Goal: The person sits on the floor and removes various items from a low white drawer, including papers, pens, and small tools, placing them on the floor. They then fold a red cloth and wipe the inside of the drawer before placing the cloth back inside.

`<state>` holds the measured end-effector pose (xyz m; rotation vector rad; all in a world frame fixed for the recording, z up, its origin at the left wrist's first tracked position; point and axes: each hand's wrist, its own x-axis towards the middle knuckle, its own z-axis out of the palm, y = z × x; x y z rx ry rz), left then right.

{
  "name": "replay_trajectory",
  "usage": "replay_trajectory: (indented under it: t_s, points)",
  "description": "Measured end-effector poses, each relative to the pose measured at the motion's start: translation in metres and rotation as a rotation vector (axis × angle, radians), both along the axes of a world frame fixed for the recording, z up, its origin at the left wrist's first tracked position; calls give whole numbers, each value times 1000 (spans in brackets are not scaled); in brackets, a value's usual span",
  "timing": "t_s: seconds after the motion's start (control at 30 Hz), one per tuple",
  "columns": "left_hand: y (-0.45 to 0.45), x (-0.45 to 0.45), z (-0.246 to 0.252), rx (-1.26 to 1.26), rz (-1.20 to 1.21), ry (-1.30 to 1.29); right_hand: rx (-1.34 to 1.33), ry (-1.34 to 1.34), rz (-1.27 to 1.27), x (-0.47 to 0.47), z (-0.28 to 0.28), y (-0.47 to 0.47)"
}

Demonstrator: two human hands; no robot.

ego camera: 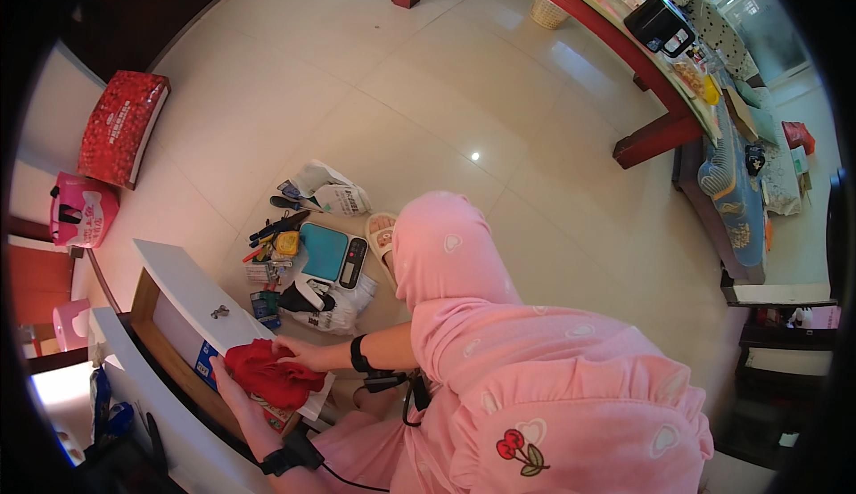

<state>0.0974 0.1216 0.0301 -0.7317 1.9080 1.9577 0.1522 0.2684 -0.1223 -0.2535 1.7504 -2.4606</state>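
Note:
Crumpled red cloth [274,373] lies between my two hands, over the pulled-out drawer [144,300]. My left hand [231,387] supports its near side, close to the drawer's inner wall. From the other side, my right hand [301,353] grips the top of the cloth with bent fingers. A blue packet [206,363] shows inside the drawer beside my left fingertips. Under the cloth, a red printed item [277,419] is partly hidden. On the white drawer front a small key [219,311] sits in the lock.
Beside the drawer, the floor holds a kitchen scale [326,253], a yellow tape measure [287,243], a screwdriver [287,204] and plastic bags [341,198]. A red box [124,126] and pink bag [85,210] stand by the wall. A red-edged table [659,139] is at upper right.

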Motion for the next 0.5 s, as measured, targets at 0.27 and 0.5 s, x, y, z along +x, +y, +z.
replay_trajectory:
  t_s: [0.27,0.5]
  points:
    - [20,5,2,258,49,24,-125,-621,268,13,70,10]
    - [26,8,3,271,153,61,277,-160,140,-39,92,-19]
